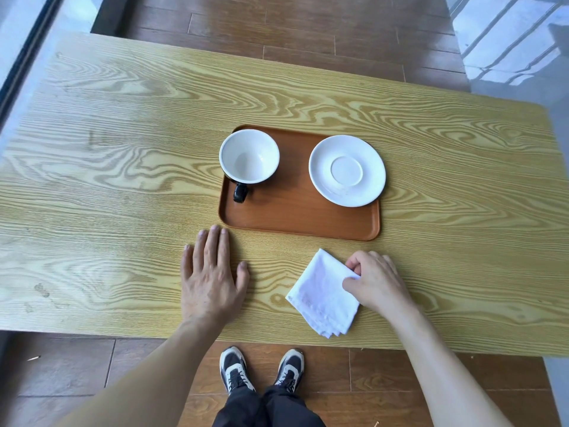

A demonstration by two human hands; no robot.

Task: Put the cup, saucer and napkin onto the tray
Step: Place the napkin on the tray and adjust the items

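Observation:
A brown tray [295,217] lies in the middle of the wooden table [123,149]. On its left part stands a cup [249,157], white inside, black outside, with its handle toward me. A white saucer [347,170] rests on the tray's right part, overlapping the right rim. A folded white napkin [321,294] lies on the table in front of the tray. My right hand [374,280] pinches the napkin's right edge between thumb and fingers. My left hand [212,275] lies flat on the table, palm down, just in front of the tray's near left corner.
The table's near edge runs just behind my wrists, with my shoes [261,369] on the wood floor below. A window frame [27,50] runs along the far left and a pale tiled floor [508,41] lies at the far right.

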